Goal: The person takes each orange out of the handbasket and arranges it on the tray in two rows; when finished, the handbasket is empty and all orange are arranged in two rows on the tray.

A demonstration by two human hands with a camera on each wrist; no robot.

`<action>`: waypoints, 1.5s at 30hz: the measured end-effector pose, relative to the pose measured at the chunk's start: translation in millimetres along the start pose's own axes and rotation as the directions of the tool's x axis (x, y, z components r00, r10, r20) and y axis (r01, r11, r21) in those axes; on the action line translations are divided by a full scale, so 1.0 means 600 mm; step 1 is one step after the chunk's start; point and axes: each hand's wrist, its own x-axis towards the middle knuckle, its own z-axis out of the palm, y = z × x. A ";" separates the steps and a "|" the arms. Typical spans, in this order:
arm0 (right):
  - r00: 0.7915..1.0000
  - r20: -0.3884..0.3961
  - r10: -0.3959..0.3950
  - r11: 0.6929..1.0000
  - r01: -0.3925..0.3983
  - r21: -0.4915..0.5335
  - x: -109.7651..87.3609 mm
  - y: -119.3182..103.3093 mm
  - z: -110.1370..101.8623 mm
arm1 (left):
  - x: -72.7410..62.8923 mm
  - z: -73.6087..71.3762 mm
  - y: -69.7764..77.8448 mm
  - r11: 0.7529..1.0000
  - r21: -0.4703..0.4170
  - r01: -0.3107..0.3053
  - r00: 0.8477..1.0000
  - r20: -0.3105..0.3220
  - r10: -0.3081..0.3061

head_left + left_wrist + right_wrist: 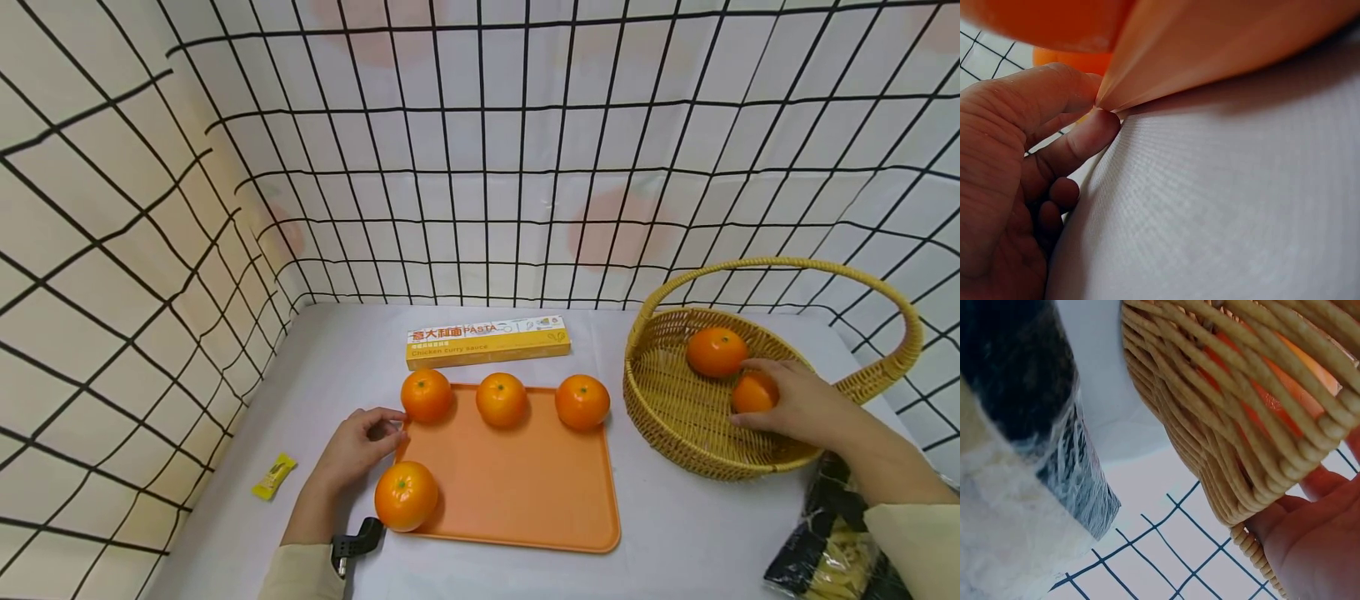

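In the head view my right hand [806,404] reaches into a wicker basket [675,425] and grips an orange [752,393] between thumb and fingers. A second orange [717,352] lies behind it in the basket. Seen by the right wrist camera, the basket's woven side [1222,425] partly hides the fruit and the right hand [1316,544]. My left hand [358,450] is at the left edge of an orange tray [525,492]; thumb and forefinger pinch its rim [1166,69] in the left wrist view. Several oranges sit on the tray: three along the back, one orange [407,496] at front left.
A pasta box [487,343] lies behind the tray. A small yellow packet [275,477] is left of my left hand. Below the basket, a dark plastic-wrapped package [825,533] lies at the right. Black wire grid panels [483,171] enclose the back and sides.
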 end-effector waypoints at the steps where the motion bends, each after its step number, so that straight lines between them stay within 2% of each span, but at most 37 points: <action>1: 1.000 0.003 -0.003 1.000 0.003 0.000 0.000 0.000 -0.001 | 0.000 0.000 0.000 1.000 0.001 -0.002 1.000 0.000 0.002; 9: 0.999 0.027 -0.023 1.000 0.022 0.010 -0.002 0.001 0.001 | 0.000 0.001 0.001 1.000 -0.001 0.006 1.000 -0.002 -0.006; 25: 0.996 0.014 -0.091 0.996 0.091 0.008 0.005 0.015 0.010 | -0.001 0.002 0.004 1.000 -0.001 0.017 1.000 -0.009 -0.017; 35: 0.996 0.015 -0.088 0.996 0.088 0.031 0.002 0.014 0.007 | -0.001 0.000 0.003 1.000 -0.011 0.015 1.000 -0.001 -0.015; 38: 0.995 -0.001 -0.095 0.995 0.095 0.030 -0.001 0.005 0.002 | -0.002 0.000 0.003 1.000 -0.012 0.012 1.000 -0.002 -0.012; 45: 0.987 -0.094 -0.132 0.991 0.135 0.020 -0.016 -0.033 -0.008 | -0.003 0.000 0.004 1.000 -0.007 0.015 1.000 -0.004 -0.015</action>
